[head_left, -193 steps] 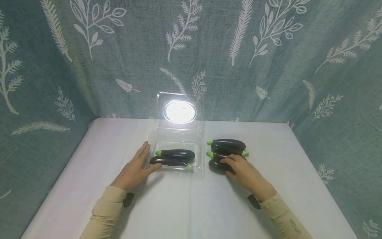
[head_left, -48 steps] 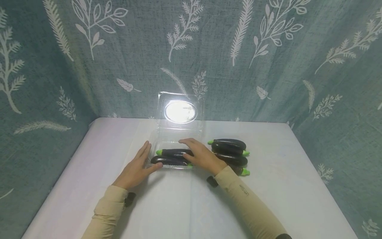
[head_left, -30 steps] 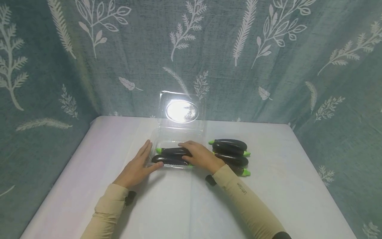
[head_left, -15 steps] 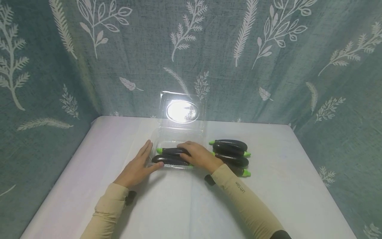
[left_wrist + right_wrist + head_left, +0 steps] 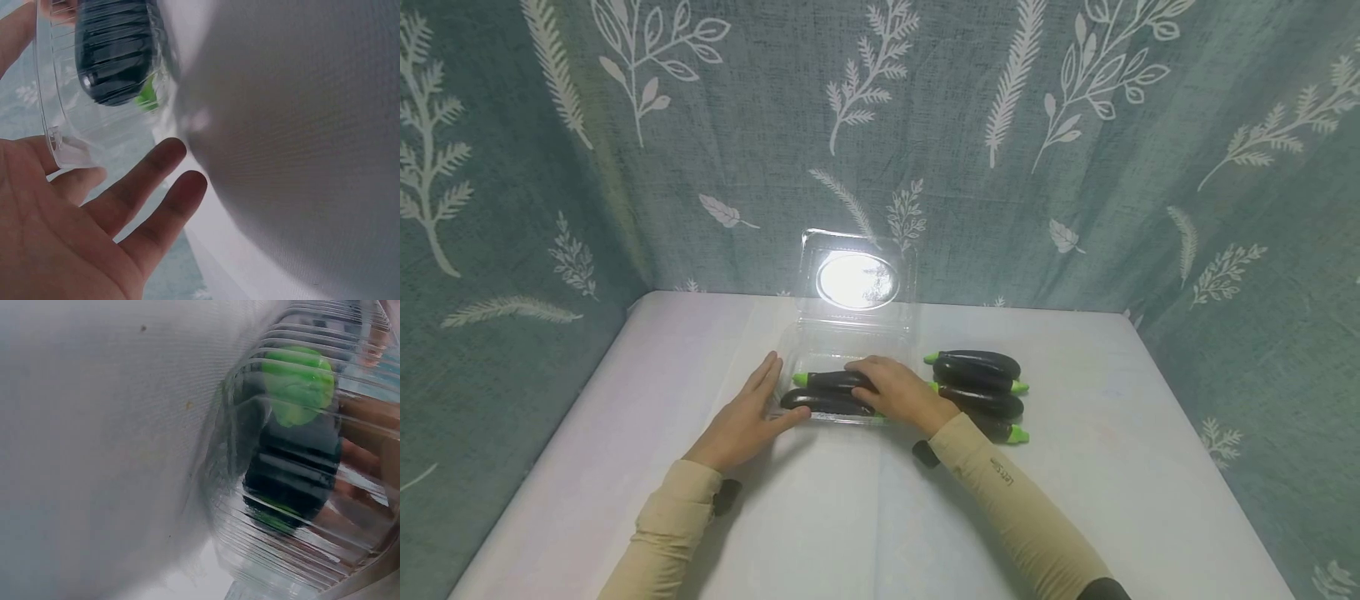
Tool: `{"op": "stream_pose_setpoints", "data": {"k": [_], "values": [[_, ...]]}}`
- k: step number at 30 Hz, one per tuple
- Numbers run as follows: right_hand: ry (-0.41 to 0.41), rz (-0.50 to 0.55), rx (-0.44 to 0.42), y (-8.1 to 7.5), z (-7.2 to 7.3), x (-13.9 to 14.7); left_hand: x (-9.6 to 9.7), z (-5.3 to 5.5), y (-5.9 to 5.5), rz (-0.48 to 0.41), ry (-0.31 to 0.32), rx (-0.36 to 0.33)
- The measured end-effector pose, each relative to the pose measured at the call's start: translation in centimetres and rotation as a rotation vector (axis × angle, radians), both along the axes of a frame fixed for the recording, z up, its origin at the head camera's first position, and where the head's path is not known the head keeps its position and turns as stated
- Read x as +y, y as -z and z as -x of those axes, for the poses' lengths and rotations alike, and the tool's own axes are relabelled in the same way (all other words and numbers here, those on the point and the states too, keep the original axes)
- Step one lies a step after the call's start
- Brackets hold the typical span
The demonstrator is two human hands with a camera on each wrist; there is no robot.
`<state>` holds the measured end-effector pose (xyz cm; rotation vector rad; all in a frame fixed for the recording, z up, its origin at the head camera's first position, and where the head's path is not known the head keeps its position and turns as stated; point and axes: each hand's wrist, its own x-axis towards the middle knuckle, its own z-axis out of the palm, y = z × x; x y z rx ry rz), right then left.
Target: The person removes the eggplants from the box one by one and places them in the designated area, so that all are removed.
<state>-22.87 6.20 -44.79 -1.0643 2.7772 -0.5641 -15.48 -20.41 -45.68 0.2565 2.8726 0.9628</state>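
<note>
A clear plastic clamshell container lies open with its lid raised behind. Inside are two dark eggplants: the rear eggplant, green stem to the left, and the front eggplant. My right hand reaches in and grips the rear one, fingers over it and thumb in front; its right end is hidden. In the right wrist view, a green stem shows through the ribbed wall. My left hand rests at the container's left front corner; its fingers are extended and spread in the left wrist view.
Several more eggplants lie stacked in a row right of the container, partly behind my right forearm. The white-covered table runs back to a green leaf-patterned curtain, which also encloses both sides.
My right hand has moved left from the eggplant pile into the container and lowered onto the rear eggplant. The nearest eggplant in the pile now lies with its stem rightward. My left hand stays put.
</note>
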Motion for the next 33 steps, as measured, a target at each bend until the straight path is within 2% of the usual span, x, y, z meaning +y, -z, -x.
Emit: {"op": "stream_pose_setpoints", "data": {"k": [9,33], "values": [[0.006,0.016,0.007,0.25,0.01,-0.05,-0.06,-0.07,0.33,-0.005,-0.004,-0.002],[0.037,0.121,0.020,0.37,-0.05,0.25,0.10,-0.02,0.03,-0.009,0.000,0.011]]}}
